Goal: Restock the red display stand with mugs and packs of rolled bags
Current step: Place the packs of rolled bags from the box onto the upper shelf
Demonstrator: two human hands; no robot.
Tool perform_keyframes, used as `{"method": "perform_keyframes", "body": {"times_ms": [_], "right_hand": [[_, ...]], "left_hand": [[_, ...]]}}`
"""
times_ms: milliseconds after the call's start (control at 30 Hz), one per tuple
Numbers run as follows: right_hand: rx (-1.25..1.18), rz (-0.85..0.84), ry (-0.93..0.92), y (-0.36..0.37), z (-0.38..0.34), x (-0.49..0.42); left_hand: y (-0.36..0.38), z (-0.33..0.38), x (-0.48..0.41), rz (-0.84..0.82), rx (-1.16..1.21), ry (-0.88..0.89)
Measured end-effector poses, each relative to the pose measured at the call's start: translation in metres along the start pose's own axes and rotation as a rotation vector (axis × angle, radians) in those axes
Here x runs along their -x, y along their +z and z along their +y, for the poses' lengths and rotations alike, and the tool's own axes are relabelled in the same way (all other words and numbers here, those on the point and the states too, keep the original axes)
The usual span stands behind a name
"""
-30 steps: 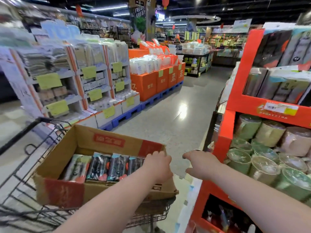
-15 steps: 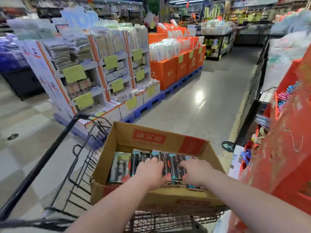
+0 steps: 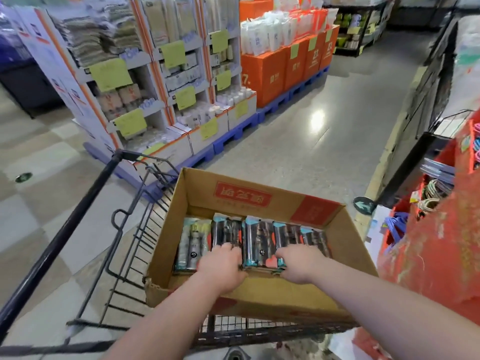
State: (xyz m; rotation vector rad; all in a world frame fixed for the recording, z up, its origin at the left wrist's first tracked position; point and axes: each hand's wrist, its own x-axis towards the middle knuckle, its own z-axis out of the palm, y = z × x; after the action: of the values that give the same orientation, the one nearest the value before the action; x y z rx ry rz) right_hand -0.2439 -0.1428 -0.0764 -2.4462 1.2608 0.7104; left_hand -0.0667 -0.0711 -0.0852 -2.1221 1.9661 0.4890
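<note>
Restocking, pick-up step, seen from the head camera. At far left stood a white shelving display [image 3: 155, 81] with yellow price tags, apart from the work. Nearer, the black handle of a wire cart [image 3: 75, 215] ran diagonally towards the viewer. On the cart sat an open cardboard box [image 3: 337, 237], and a row of packs of rolled bags [image 3: 255, 237] lay flat on its floor, long sides touching. The left hand [image 3: 220, 266] was inside the box at the near end of the row, its fingers curled over the left edge of the middle packs. The right hand [image 3: 298, 266] mirrored it, fingers curled over the right edge of the same packs, so that the bundle was gripped between both hands. Whether the bundle had left the box floor could not be told. At the right edge rose the red display stand [image 3: 436, 255], blurred and just beside the cart; its shelves were not legible here, and no mugs were in view.

Judged step: collecting a batch of packs from the box. The next move would call for lifting the bundle clear of the near box wall without letting the packs slide apart, then carrying it rightward to a shelf of the stand.
</note>
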Motion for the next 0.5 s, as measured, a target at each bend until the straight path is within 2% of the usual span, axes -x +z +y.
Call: {"method": "perform_keyframes", "body": {"times_ms": [500], "right_hand": [[-0.077, -0.127, -0.18, 0.019, 0.012, -0.125]], "left_hand": [[0.025, -0.067, -0.079, -0.166, 0.146, -0.387]]}}
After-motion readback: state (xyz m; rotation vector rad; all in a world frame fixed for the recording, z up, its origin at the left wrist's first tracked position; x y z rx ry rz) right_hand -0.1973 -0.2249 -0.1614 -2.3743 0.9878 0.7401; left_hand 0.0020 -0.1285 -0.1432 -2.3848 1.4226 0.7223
